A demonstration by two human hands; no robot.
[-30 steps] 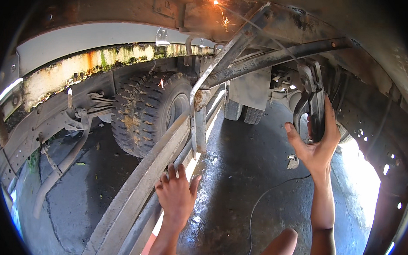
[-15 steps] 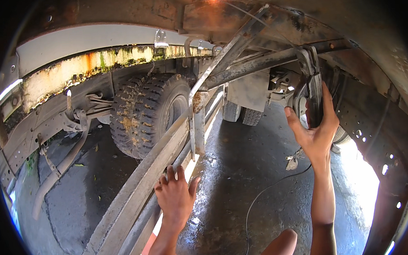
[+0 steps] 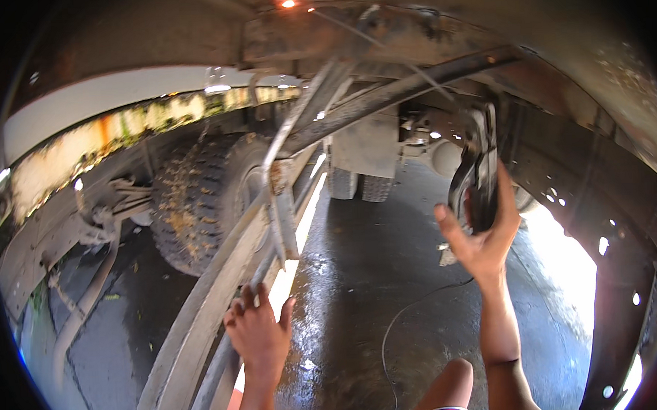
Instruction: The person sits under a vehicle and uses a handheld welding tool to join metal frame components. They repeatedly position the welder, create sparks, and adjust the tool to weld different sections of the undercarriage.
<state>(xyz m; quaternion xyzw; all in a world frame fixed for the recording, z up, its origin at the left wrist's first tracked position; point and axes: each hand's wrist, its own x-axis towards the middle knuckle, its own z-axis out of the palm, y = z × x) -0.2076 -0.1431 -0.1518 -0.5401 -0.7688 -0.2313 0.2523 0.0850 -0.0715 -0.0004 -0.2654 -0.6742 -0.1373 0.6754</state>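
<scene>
My right hand [image 3: 486, 246] grips a dark welding electrode holder [image 3: 481, 173], thumb on one side and fingers wrapped around the other. A thin welding rod [image 3: 380, 45] slants up and left from the holder's jaws. The rod's far end stays just apart from a glowing orange spot [image 3: 288, 3] on the rusty metal overhead. My left hand [image 3: 260, 329] lies palm down at the edge of a long grey metal beam [image 3: 194, 306], its fingers spread and nothing gripped.
Diagonal metal braces [image 3: 390, 100] cross overhead. A muddy truck tyre [image 3: 189, 204] stands left, beyond the beam. A rusty panel with small holes [image 3: 562, 173] borders the right. Across the wet floor [image 3: 361, 277] runs a thin cable [image 3: 392, 327]; my knee [image 3: 453, 383] is below.
The whole view has shifted, so the truck parts and both hands appear further left and lower. My right hand keeps its grip on the electrode holder; my left stays at the beam.
</scene>
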